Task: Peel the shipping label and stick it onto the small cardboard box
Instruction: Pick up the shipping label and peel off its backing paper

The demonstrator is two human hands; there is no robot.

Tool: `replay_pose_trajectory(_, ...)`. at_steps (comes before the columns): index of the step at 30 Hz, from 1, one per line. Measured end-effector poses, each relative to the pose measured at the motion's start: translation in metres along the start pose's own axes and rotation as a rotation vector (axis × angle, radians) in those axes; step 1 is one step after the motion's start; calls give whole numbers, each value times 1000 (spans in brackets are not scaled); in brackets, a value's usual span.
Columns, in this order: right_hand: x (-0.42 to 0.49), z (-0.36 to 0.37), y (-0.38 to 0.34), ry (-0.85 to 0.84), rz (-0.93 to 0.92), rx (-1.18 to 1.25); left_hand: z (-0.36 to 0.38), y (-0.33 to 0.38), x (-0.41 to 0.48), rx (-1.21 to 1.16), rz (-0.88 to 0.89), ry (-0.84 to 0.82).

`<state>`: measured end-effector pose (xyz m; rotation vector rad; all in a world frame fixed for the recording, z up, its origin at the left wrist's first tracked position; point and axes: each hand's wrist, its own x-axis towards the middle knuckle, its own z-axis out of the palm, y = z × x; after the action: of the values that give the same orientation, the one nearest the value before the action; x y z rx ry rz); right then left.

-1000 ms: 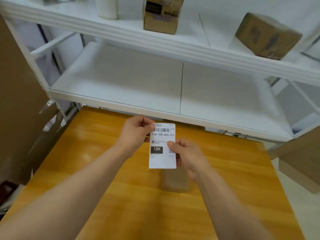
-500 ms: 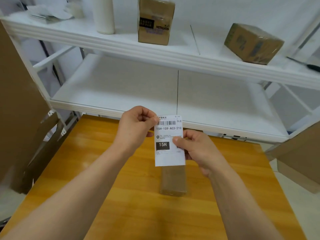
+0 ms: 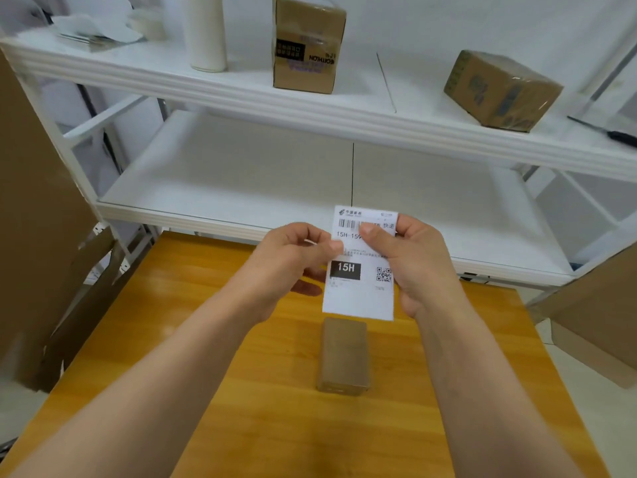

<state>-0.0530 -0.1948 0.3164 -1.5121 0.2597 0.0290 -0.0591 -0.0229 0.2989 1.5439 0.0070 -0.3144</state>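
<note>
A white shipping label (image 3: 358, 291) with a barcode, a black "15H" block and a QR code hangs upright in the air above the wooden table (image 3: 269, 426). My left hand (image 3: 293, 260) pinches its left edge at mid height. My right hand (image 3: 417, 263) grips its upper right part, thumb across the printed face. The small cardboard box (image 3: 344, 357) lies flat on the table just below the label, long side pointing away from me, touched by neither hand.
A white shelf unit (image 3: 310, 108) stands behind the table; its upper shelf carries two cardboard boxes (image 3: 308, 46), a white roll (image 3: 206, 32), papers and a black-handled tool (image 3: 617, 136). Flattened cardboard (image 3: 38, 208) leans at the left; a larger carton (image 3: 593, 322) sits at the right.
My right hand moved from the label's lower right edge up to its top right. My left hand slid down from the top left corner to the left edge. The view rose slightly.
</note>
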Motion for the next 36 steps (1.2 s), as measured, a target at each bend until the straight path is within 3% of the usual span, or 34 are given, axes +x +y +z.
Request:
replay_pose_trajectory(4, 2, 0, -2, 33, -18, 7, -2, -2, -4, 82, -4, 3)
replay_pose_trajectory(10, -14, 7, -2, -222, 155, -69, -9, 15, 0, -9, 88, 170)
replay_pose_trajectory(19, -17, 9, -20, -90, 44, 41, -19, 25, -16, -178, 49, -51)
replay_pose_trajectory(36, -18, 16, -24, -59, 23, 31, -20, 22, -15, -103, 76, -33)
